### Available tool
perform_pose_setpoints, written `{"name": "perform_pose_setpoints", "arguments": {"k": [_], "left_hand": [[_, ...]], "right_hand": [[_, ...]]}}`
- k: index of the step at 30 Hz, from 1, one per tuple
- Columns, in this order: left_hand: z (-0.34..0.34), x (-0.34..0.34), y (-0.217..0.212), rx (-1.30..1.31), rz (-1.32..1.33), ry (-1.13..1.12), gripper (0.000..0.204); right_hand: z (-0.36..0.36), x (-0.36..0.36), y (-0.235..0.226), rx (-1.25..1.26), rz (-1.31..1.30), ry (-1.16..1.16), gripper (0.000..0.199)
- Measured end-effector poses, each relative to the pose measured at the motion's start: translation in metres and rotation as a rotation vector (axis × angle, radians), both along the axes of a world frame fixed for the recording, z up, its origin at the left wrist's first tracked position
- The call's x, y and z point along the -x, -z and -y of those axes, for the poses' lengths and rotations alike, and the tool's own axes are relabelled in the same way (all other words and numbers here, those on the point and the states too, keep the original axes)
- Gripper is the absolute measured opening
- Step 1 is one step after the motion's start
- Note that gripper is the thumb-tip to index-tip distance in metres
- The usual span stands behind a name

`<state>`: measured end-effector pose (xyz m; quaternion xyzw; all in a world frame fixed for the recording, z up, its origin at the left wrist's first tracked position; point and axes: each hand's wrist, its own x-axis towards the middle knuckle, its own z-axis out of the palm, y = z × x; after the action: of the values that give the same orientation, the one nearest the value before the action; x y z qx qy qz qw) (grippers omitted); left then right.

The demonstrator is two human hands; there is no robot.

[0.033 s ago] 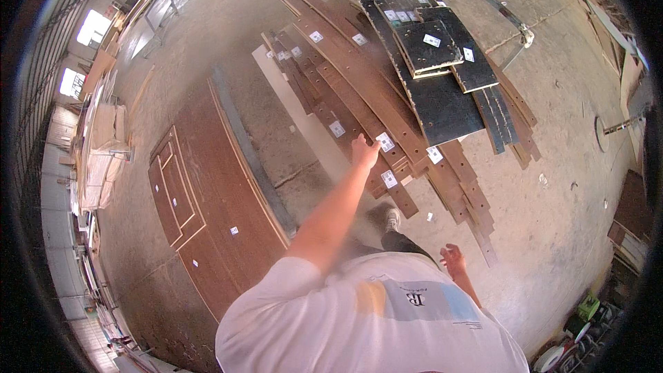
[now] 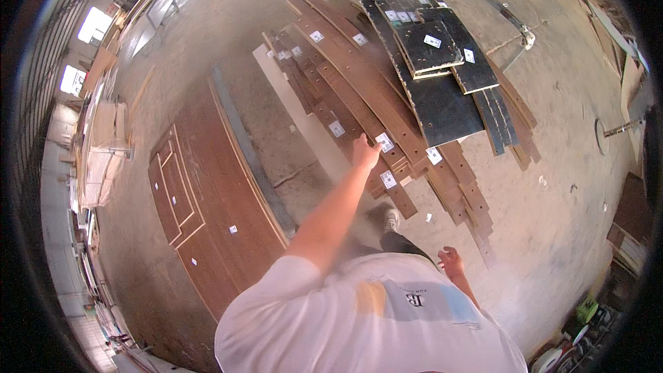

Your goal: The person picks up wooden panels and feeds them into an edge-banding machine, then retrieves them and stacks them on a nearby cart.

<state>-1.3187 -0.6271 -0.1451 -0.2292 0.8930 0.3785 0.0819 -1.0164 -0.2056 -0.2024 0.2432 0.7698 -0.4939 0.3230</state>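
Note:
My left hand point(image 2: 364, 152) is stretched forward and rests on the near end of a long brown plank point(image 2: 359, 79), beside a white label point(image 2: 384, 141). Whether its fingers grip the plank is not clear. The plank belongs to a fanned pile of several brown planks point(image 2: 324, 107) lying on the concrete floor. My right hand point(image 2: 450, 262) hangs by my side with fingers loosely apart and holds nothing. My white shirt point(image 2: 359, 318) fills the lower part of the view, with one shoe point(image 2: 391, 220) showing below the left arm.
Black panels point(image 2: 442, 97) lie stacked over the far end of the plank pile. A large brown panel point(image 2: 214, 193) lies flat at left, edged by a grey strip point(image 2: 242, 131) and a pale board point(image 2: 304, 124). Board stacks point(image 2: 103, 145) line the left wall. A metal pipe point(image 2: 514, 24) lies at the far right.

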Motion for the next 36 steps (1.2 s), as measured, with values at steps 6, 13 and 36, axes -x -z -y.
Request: {"name": "perform_pose_setpoints", "arguments": {"k": [6,13,36], "left_hand": [[0.012,-0.01,0.006,-0.078,-0.003,0.099,0.086],[-0.002,-0.139,-0.038,-0.405,-0.077,0.025,0.047],[-0.105,-0.497,-0.034,-0.645,0.268,-0.652,0.047]], "right_hand": [[-0.017,0.008,0.011,0.071,0.146,-0.099,0.054],[-0.033,0.05,0.066,0.026,0.003,-0.599,0.044],[0.288,0.378,-0.108,-0.619,-0.687,-0.768,0.103]]}}
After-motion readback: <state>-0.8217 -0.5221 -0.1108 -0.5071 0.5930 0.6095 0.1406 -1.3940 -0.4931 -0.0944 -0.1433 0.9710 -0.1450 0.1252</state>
